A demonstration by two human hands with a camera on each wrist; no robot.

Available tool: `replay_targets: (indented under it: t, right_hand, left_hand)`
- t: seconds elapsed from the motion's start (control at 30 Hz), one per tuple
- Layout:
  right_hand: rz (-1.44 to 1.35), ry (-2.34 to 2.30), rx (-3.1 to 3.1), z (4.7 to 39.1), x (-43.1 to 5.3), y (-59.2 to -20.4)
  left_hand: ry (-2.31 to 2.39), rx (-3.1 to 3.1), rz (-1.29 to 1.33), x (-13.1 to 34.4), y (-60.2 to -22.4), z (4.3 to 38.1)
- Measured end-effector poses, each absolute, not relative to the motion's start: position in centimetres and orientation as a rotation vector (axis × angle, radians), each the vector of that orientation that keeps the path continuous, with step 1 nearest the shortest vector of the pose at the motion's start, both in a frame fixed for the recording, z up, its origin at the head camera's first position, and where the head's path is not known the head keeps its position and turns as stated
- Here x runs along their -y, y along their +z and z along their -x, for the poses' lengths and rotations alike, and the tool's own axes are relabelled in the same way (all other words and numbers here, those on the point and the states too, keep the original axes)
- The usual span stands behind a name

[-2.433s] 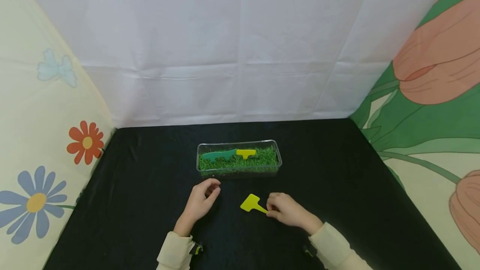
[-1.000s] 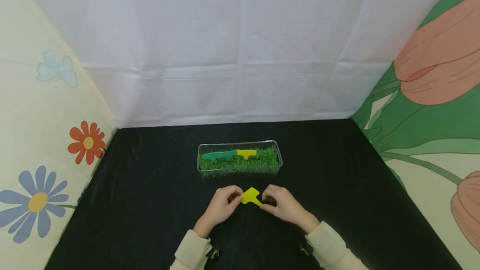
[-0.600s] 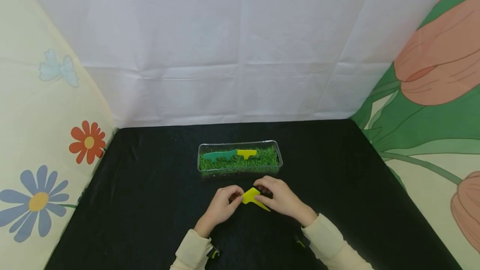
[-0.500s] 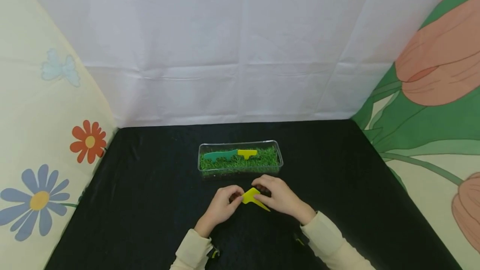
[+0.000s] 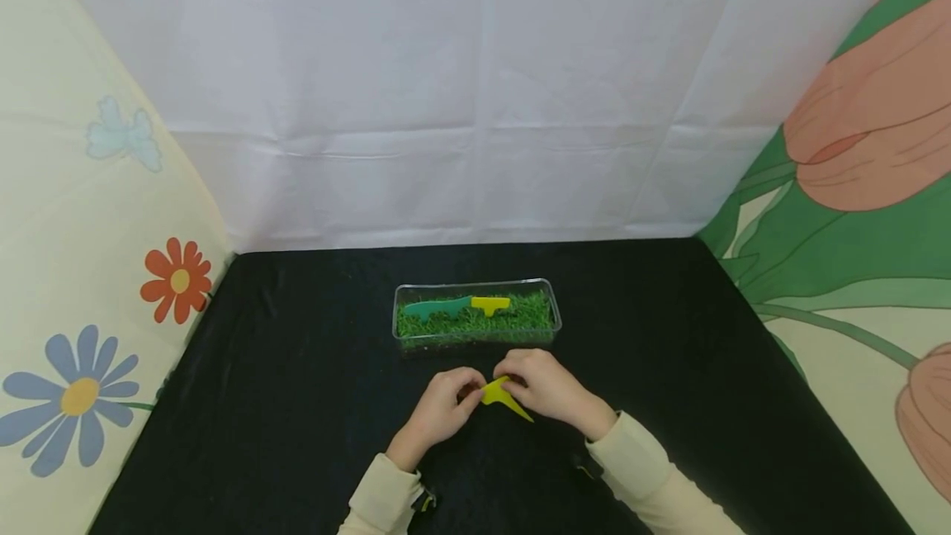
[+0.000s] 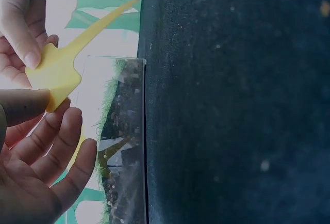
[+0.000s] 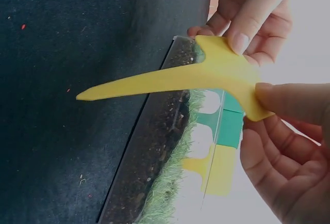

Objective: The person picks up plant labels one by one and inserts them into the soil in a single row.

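Note:
Both hands hold a yellow T-shaped plant label (image 5: 506, 395) just in front of the planter, its pointed stem slanting down to the right in the head view. My left hand (image 5: 440, 407) pinches one end of the label's wide head between thumb and fingers. At the opposite end of that head, my right hand (image 5: 553, 386) pinches with thumb and fingers. The right wrist view shows both thumbs on the label's face and its stem free. Behind stands a clear planter box (image 5: 475, 335) of soil and grass (image 7: 162, 198), with green labels (image 5: 437, 308) and one yellow label (image 5: 490, 304) upright in it.
A black cloth (image 5: 297, 370) covers the table, with small specks on it in the right wrist view. A white sheet (image 5: 475, 106) hangs at the back. Flower-printed cloths flank the table at left (image 5: 44, 213) and right (image 5: 854, 254).
My left hand has moved right and taken hold of the yellow label. My right hand has shifted from the label's stem to its wide head. The planter stays in place.

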State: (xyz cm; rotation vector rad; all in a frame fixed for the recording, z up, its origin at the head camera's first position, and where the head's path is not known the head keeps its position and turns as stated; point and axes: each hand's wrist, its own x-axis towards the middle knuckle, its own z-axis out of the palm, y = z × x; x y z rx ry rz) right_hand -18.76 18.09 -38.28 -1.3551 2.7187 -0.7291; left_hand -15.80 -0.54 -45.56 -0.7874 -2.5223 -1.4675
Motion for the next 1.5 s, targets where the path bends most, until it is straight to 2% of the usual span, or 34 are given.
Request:
replay_targets:
  t: [0.47, 1.5]
  right_hand:
    - [1.31, -0.73, -2.741, 19.1, -18.8, -37.9]
    - [1.282, -0.903, -3.04, 22.3, -21.8, -34.6]
  left_hand:
    - [-1.434, 2.511, 0.74, 1.4, -45.5, 15.7]
    - [-1.435, 2.384, 0.33, 8.5, -46.0, 16.2]
